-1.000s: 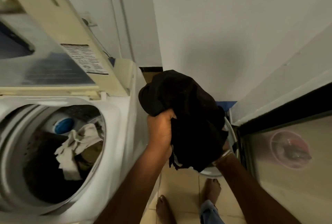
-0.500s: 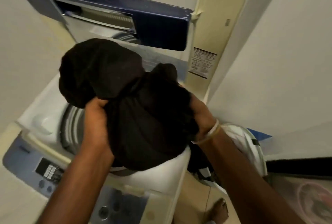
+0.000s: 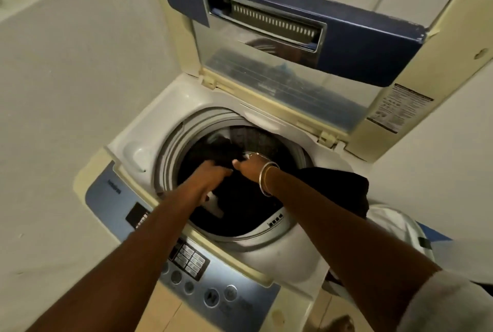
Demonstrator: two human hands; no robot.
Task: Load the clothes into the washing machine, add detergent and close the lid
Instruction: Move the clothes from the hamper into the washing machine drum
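Black bundle now down in the drum, both grips in with it.

Half a second ago you held the black clothes [image 3: 219,151] above the washing machine [image 3: 280,254]. Now your left grip [image 3: 213,171] and right grip [image 3: 249,165] are inside the drum [image 3: 170,155] with them, so this load is nearly in, though one dark fold [image 3: 334,187] hangs over the right rim. Detergent and the raised lid [image 3: 346,38] remain. Blur and dark cloth hide your fingers, so I cannot tell whether either grip holds or merely presses.

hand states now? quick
Left hand: on the black garment, fingertips hidden, cannot tell.
Right hand: curled, gripping the black garment.
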